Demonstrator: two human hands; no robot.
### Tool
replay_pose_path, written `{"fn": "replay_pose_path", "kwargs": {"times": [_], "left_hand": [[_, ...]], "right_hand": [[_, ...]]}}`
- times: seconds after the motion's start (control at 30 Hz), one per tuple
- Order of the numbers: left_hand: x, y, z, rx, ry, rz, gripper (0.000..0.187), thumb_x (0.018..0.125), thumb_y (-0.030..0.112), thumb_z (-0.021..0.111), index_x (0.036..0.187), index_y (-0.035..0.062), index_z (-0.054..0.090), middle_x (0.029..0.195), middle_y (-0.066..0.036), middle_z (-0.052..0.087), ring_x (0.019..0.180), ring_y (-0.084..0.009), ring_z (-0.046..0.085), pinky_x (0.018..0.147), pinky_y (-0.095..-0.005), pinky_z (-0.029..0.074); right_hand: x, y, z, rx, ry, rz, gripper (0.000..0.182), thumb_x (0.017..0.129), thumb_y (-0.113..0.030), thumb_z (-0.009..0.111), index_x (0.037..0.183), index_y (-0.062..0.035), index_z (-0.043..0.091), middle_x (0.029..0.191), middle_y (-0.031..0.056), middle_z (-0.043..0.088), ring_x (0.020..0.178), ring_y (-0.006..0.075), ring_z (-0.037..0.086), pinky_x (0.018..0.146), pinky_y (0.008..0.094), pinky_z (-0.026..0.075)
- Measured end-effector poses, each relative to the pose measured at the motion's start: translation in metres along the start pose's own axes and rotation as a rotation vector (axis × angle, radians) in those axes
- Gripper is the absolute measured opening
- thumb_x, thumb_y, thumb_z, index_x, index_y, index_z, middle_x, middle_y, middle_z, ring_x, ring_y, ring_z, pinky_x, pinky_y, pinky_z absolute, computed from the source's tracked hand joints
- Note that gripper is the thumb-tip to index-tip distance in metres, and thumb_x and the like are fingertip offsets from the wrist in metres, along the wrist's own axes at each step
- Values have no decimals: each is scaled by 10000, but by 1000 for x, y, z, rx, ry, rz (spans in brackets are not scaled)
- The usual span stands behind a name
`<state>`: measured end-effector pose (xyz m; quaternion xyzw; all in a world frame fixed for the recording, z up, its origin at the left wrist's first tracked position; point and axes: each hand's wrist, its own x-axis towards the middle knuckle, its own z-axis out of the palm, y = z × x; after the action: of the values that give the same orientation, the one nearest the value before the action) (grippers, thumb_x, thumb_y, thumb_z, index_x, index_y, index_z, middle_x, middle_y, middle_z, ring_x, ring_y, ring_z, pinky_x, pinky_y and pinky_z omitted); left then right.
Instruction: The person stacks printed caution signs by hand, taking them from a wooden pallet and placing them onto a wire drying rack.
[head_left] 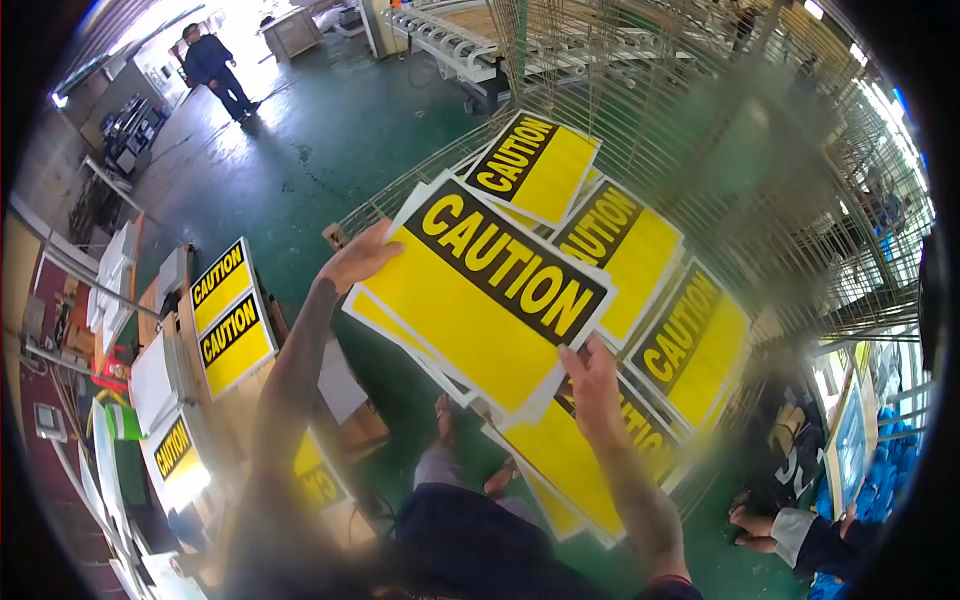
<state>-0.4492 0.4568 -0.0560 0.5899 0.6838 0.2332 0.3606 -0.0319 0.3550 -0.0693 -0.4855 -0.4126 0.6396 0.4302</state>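
A yellow and black caution sign (465,335) is held tilted in front of me between both hands. My left hand (360,256) grips its left edge, with the thumb on the face. At the lower right corner, my right hand (594,384) pinches the sheet, thumb on top. White and yellow edges of more sheets show under the left side of this sign. Around and beneath it, several similar signs lie overlapping on a wire rack (400,192), including a caution sign (692,345) at the right and another caution sign (560,172) at the far side.
Stacked caution signs (232,318) rest on a surface to my left. A person (212,68) stands at the far left on the green floor (330,120). Another person's leg (790,535) shows at lower right. Upright wire racks (840,230) rise on the right.
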Motion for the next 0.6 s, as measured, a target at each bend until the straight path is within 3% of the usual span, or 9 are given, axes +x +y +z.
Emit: {"fn": "replay_pose_path", "kwargs": {"times": [0.13,0.17,0.2,0.27,0.3,0.37,0.43,0.5,0.6], "left_hand": [[-90,22,36,-626,95,64,415,1061,230,594,1402,0,547,1305,-95,668,1189,-196,642,1042,-361,515],[-123,55,43,-498,91,-161,386,1052,190,614,1395,21,563,1301,-93,673,1178,-208,654,1025,-363,531],[-137,17,98,-1059,97,-224,372,1017,143,659,1353,6,576,1104,-82,732,1063,-157,649,908,-344,533],[-183,46,139,-1597,-84,-482,439,1054,121,638,1457,23,494,1382,-81,629,1230,-180,620,994,-353,528],[-189,14,177,-1663,-490,-434,489,1070,162,618,1525,51,477,1538,-133,545,1404,-264,543,1164,-471,458],[-185,24,187,-2014,-1037,-638,589,1102,284,576,1625,136,349,1674,-98,387,1522,-259,408,1212,-476,397],[-180,32,217,-2058,-1116,-584,613,1118,436,491,1648,205,287,1718,-35,306,1570,-249,325,1248,-467,351],[-162,60,222,-2157,-943,-542,625,1112,498,444,1643,208,286,1705,-10,332,1563,-248,339,1254,-466,352],[-127,80,215,-2247,-709,-532,629,1112,543,385,1633,201,298,1695,-11,349,1556,-248,351,1267,-466,346]], "right_hand": [[86,-32,-33,-668,225,-315,428,967,-181,749,1315,16,596,1184,115,721,1041,209,691,924,363,551],[108,-68,-37,-740,144,-250,446,939,-176,771,1303,26,611,1189,141,728,1065,224,690,969,365,529],[125,-102,-24,-726,4,-282,441,910,-169,782,1277,24,632,1172,145,732,1061,230,693,975,364,525],[169,-154,15,-887,-273,-287,454,857,-165,801,1249,14,658,1162,151,736,1067,261,698,978,372,524],[198,-171,34,-1059,-412,-259,473,833,-168,810,1248,6,663,1169,153,736,1075,284,702,976,382,527],[265,-169,84,-1275,-796,-419,568,801,-222,821,1307,-20,659,1179,170,736,1112,337,698,984,395,527],[319,-142,146,-1304,-1140,-407,660,792,-299,822,1373,-39,647,1229,198,716,1174,365,672,1023,422,513],[369,-76,189,-1264,-1277,-530,776,748,-378,857,1421,-63,637,1306,213,682,1213,375,644,1045,445,501],[375,-24,240,-1574,-1174,-517,834,638,-459,926,1331,-67,678,1302,209,648,1242,383,601,1042,485,481]]}}
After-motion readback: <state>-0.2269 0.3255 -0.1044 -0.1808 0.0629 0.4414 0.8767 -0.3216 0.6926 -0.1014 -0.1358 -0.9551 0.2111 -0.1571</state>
